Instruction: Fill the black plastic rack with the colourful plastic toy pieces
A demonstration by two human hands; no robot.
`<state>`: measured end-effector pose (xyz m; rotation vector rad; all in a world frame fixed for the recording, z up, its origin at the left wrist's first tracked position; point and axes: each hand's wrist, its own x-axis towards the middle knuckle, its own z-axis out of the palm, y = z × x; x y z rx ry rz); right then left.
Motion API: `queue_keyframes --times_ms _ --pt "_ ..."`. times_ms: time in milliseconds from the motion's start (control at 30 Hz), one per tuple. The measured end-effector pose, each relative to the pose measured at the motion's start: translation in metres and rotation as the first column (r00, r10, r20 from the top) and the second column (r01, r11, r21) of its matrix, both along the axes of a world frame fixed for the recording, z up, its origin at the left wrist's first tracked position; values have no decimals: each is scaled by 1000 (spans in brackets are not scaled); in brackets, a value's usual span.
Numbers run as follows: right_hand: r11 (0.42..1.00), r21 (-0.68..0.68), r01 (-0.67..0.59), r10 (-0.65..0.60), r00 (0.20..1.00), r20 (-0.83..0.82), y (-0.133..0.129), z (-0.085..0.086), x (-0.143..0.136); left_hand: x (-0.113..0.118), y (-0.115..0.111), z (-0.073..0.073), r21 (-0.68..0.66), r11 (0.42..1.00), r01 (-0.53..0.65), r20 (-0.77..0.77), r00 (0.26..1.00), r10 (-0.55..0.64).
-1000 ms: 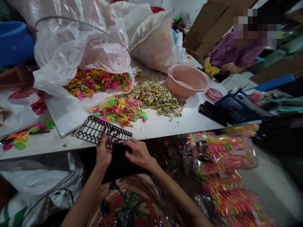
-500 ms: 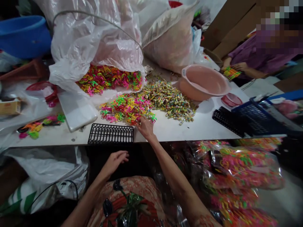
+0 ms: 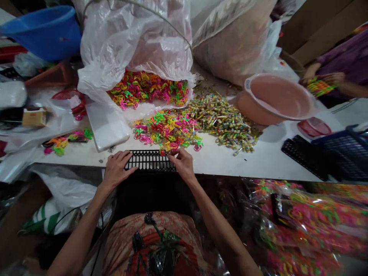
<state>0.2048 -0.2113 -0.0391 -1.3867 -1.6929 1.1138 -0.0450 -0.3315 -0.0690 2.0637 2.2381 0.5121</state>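
A black slotted plastic rack (image 3: 150,161) lies along the table's front edge. My left hand (image 3: 117,167) grips its left end, fingers on top and thumb along the near side. At the rack's right end, my right hand (image 3: 182,164) is closed in a pinch, with a small red plastic piece (image 3: 162,152) at its fingertips over the far edge. The fingers partly cover that piece, so its shape is unclear. Just behind the rack spreads a loose pile of bright plastic pieces (image 3: 169,128) in pink, yellow, green and orange.
A heap of small wrapped sticks (image 3: 227,124) lies right of the pile. Behind are a plastic bag (image 3: 138,42) spilling coloured pieces and a pink basin (image 3: 278,97). Clear plastic sheets (image 3: 107,126) lie left; more black racks (image 3: 304,157) lie right. A co-worker's hands (image 3: 330,78) hold coloured pieces.
My left hand has risen from below the table edge and taken hold of the rack's left end. My right hand has moved from the coloured pile to the rack's right end. The view has shifted.
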Motion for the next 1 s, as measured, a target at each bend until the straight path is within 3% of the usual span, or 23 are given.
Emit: queue_keyframes --times_ms 133,233,333,467,667,900,1000 --pt "994 -111 23 -41 986 -161 0 -6 -14 49 -6 -8 109 991 -75 33 997 72" --pt "991 -99 -85 70 987 -146 5 -5 -14 84 -4 -11 129 984 -121 91 990 110" --pt "983 -79 -164 156 983 -99 3 -4 -14 98 0 -12 130 984 -118 168 981 96" --pt "972 -80 -221 216 974 -65 -5 -9 -19 76 6 -9 163 984 -70 248 968 28" --pt "964 -50 -261 257 964 -68 -9 -16 -31 28 23 -15 35 985 169 302 938 -172" --pt "949 -91 -302 289 948 -131 -15 -23 -65 28 27 -21 3 995 105 320 942 -100" --pt "933 -52 -355 354 935 -29 -14 -20 -70 31 26 -18 -23 995 97 331 940 -84"
